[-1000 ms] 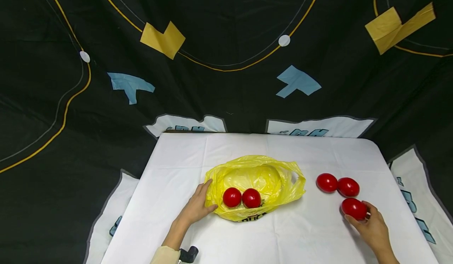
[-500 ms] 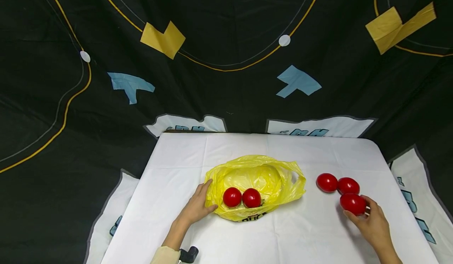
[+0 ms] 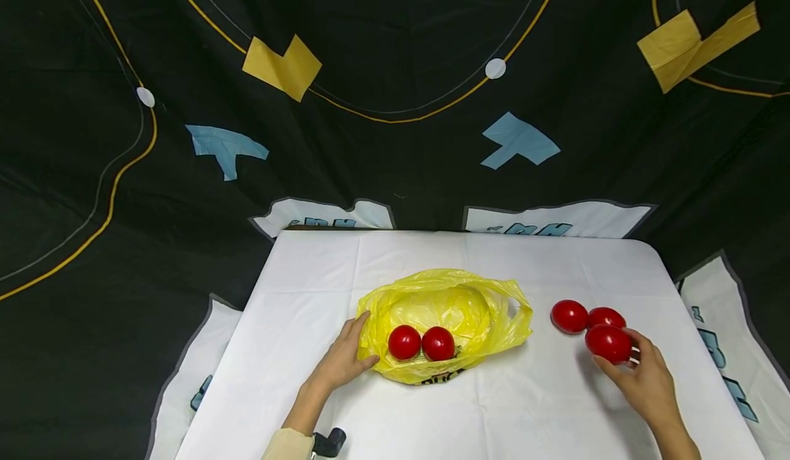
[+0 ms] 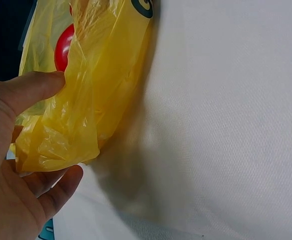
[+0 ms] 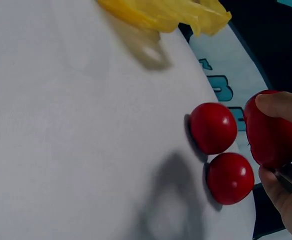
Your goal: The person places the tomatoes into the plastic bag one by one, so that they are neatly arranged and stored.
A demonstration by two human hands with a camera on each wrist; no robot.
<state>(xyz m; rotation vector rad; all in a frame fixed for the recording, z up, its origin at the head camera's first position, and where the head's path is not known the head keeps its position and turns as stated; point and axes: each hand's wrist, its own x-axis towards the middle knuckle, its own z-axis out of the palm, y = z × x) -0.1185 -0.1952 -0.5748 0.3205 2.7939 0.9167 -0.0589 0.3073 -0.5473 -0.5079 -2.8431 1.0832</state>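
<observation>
My right hand [image 3: 648, 378] grips a glossy red tomato [image 3: 608, 343] between thumb and fingers, lifted off the table. Two more tomatoes, one at the left [image 3: 569, 317] and one partly behind the held one [image 3: 606, 317], lie side by side on the cloth. At the middle of the table a yellow plastic bag [image 3: 444, 295] lies with its mouth spread wide. Inside it sit two tomatoes, a left one [image 3: 404, 343] and a right one [image 3: 438, 343]. My left hand [image 3: 345, 354] holds the bag's left side, thumb [image 4: 41, 90] on the plastic and fingers underneath.
A white cloth [image 3: 524, 412] covers the table. Behind it hangs a dark curtain [image 3: 395, 165] with yellow and blue patterns. A small black object [image 3: 330, 443] shows beside the left sleeve [image 3: 289, 445].
My right hand has raised the tomato from the cloth and moved it slightly away from me and left, now partly covering one behind. The left hand and bag stay put.
</observation>
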